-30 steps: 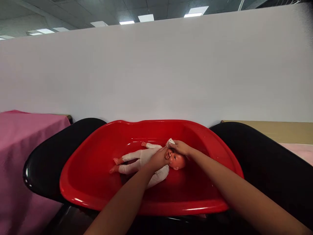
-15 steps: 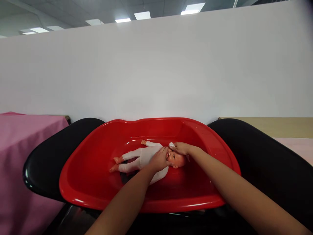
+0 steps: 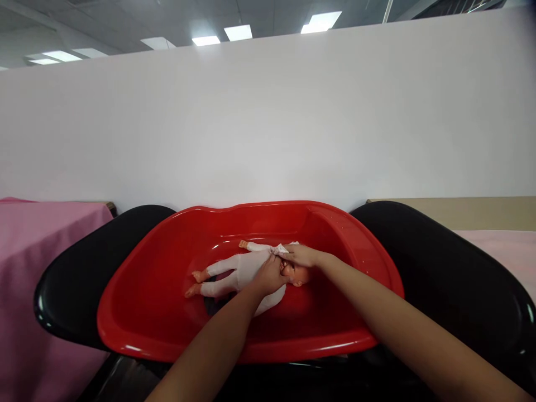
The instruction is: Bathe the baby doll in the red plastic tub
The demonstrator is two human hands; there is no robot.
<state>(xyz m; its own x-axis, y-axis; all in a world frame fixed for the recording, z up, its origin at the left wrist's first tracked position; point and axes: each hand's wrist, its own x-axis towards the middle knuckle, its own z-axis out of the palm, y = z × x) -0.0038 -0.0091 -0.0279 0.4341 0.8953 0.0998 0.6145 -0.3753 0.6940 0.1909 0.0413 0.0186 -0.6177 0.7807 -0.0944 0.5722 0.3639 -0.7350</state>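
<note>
Item one: your left hand is resting on the chest of the doll, fingers curved down over the white body just below the chin; whether they are clenching the cloth or only pressing on it, you cannot tell from here

Item two: your right hand is lying over the doll's face, its fingers pinching a small white cloth against the doll at the neck, at about 12 o'clock from your left hand, the two hands touching or nearly so

Item three: the doll is lying on its back on the floor of the red tub, head pointing to 3 o'clock, bare feet pointing to 9 o'clock, one arm stretching up toward 11 o'clock

Item four: the red tub is sitting across two black rounded seats, one showing at each side

Item five: a pink cloth is covering the desk at 9 o'clock

Item six: a white partition wall is standing behind at 12 o'clock
</note>
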